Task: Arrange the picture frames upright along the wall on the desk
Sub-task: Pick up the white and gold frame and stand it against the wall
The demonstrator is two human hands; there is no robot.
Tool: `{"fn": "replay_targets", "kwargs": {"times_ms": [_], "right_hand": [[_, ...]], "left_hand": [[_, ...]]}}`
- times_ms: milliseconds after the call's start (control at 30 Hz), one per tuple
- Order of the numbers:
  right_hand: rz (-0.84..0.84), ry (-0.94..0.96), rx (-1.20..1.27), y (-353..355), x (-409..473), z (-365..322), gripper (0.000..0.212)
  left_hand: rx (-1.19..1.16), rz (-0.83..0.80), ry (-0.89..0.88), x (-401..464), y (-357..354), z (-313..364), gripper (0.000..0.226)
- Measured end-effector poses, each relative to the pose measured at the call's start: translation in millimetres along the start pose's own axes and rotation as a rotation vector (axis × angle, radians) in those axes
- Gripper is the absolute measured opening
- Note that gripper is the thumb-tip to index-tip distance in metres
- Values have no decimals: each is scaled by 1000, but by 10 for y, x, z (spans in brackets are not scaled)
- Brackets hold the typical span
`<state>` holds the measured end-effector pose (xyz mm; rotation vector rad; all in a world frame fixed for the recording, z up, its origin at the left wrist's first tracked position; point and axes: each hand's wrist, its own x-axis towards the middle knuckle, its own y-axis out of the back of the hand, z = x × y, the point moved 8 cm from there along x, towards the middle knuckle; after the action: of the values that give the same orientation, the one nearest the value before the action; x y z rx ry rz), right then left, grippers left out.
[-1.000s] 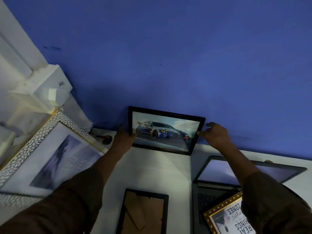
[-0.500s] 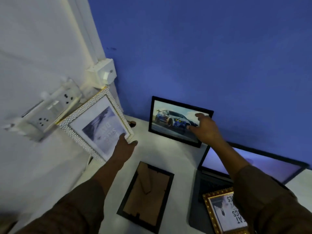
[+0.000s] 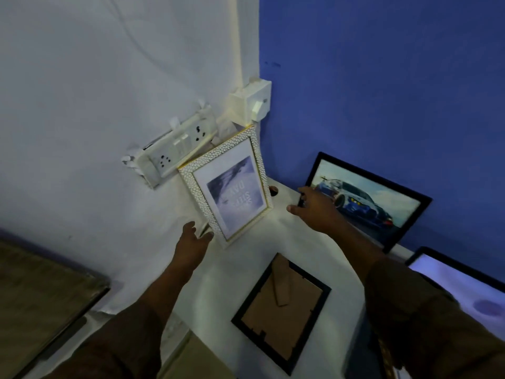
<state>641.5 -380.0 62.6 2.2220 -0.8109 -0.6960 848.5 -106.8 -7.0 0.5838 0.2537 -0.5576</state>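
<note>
A white pebbled frame [image 3: 229, 184] with a gold edge leans tilted in the corner against the white wall. My left hand [image 3: 192, 243] is open at its lower left corner, fingertips touching or almost touching the frame. A black frame with a racing-car picture [image 3: 382, 199] stands upright against the blue wall. My right hand [image 3: 317, 209] hovers open between the two frames, in front of the car frame's left edge. A black frame [image 3: 281, 310] lies face down on the white desk [image 3: 254, 250], its brown back and stand showing.
A white socket strip [image 3: 175, 151] and a switch box [image 3: 252, 103] are fixed to the wall just behind the pebbled frame. An open laptop [image 3: 461, 283] sits at the right. A dark wooden surface [image 3: 41, 294] lies left, below the desk.
My view has swung left toward the corner. My right hand has left the car frame's right side and come over to its left. My left hand stays at the pebbled frame's lower corner.
</note>
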Motion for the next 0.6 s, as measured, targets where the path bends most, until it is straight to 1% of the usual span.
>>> {"fn": "replay_targets", "kwargs": {"times_ms": [67,133,233,300,333,400,467,533,600], "right_hand": [[-35,-19,10,-147,249,-78,69],[-47,-29,13,-261,530,-162,62],[-35,-26,-4,-367,908,-274,49],[-33,-25,14,-438,1182,-315,47],[-37,-24,24,-476,1287,-324,48],[-45,-13,32,-535,1471,-327,50],[-56,37,36,-612,1625,-338,50],[-57,86,28,-681,1726,-355,43],[-49,94,42,-693,1774,-362,33]], "left_hand": [[-9,-6,7,168,57,-41,70],[-22,-33,1,355,60,-65,65],[42,-88,-78,618,1,-24,42],[110,-165,-100,755,-55,7,28],[129,-188,-108,798,-63,19,25],[146,-213,-128,874,-87,50,28],[191,-230,-137,944,-98,75,27],[201,-249,-164,994,-115,102,20],[207,-256,-199,994,-114,121,18]]}}
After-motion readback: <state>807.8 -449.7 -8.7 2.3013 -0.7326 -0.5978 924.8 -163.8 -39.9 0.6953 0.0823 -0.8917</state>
